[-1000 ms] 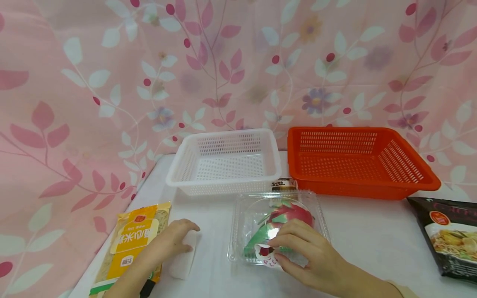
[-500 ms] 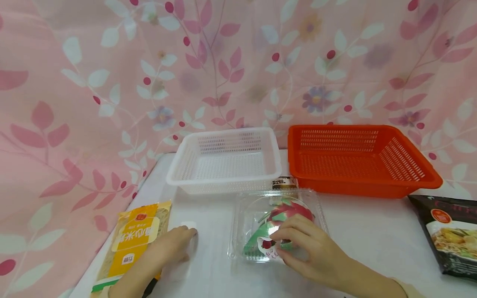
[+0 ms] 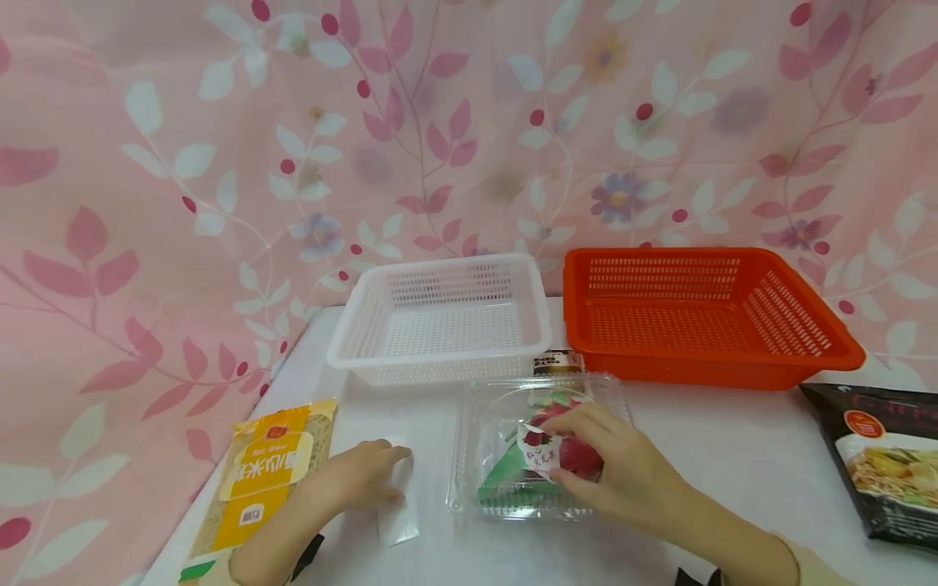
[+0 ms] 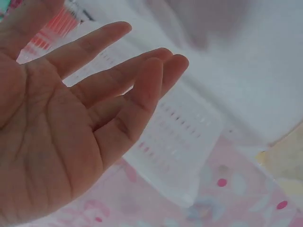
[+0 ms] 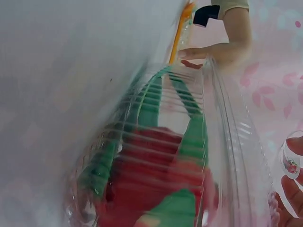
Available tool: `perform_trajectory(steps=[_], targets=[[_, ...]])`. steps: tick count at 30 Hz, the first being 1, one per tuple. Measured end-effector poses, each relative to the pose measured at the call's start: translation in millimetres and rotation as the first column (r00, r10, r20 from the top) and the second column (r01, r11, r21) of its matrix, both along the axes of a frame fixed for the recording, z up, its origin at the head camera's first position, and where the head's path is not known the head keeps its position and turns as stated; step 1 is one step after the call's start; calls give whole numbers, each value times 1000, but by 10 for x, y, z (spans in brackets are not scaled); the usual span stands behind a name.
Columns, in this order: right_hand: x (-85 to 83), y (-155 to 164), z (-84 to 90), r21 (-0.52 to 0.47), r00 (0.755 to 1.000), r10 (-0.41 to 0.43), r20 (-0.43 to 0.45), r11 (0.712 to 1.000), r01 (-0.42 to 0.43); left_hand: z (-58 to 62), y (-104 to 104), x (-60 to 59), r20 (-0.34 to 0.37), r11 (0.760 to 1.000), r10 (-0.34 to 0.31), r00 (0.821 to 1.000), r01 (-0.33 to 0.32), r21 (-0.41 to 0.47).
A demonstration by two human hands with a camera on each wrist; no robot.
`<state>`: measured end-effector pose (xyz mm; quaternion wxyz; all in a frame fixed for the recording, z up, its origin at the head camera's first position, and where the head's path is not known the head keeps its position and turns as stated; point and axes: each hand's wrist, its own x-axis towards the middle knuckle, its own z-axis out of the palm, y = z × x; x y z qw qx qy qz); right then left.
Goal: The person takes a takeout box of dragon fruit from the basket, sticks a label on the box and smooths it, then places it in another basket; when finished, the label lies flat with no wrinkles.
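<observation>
Right hand (image 3: 615, 468) pinches sticker (image 3: 541, 452) — clamshell (image 3: 469, 439) beneath.

From my seat I see a white surface (image 3: 733, 464) backed by a pink curtain (image 3: 183, 163) printed with leaves and flowers. Along the far edge stand two perforated baskets, both upright: a white basket (image 3: 440, 317) toward the middle and an orange basket (image 3: 703, 313) just beside it, nearer the right edge. Between their near corners I can make out a small dark packet (image 3: 558, 362), mostly hidden. A yellow noodle bag (image 3: 267, 476) lies flat at the near left corner. A black noodle packet (image 3: 890, 468) lies at the right edge, partly cut off.
</observation>
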<state>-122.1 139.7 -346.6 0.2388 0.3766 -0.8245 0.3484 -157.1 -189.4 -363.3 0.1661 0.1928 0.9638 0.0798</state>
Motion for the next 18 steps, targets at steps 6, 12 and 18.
perform_trajectory(steps=[6, 12, 18], targets=[[-80, 55, 0, 28, 995, -94, 28, 995, 93, 196, 155, 106, -285, 996, -91, 954, 93, -6], [-157, 101, -2, 43, 988, -144, 56, 989, 142, 294, 466, 229, -691, 931, -244, 680, 364, 30], [-258, 96, 5, 81, 978, -170, 121, 984, 161, 289, 792, 167, -842, 818, -266, 470, 572, 61]])
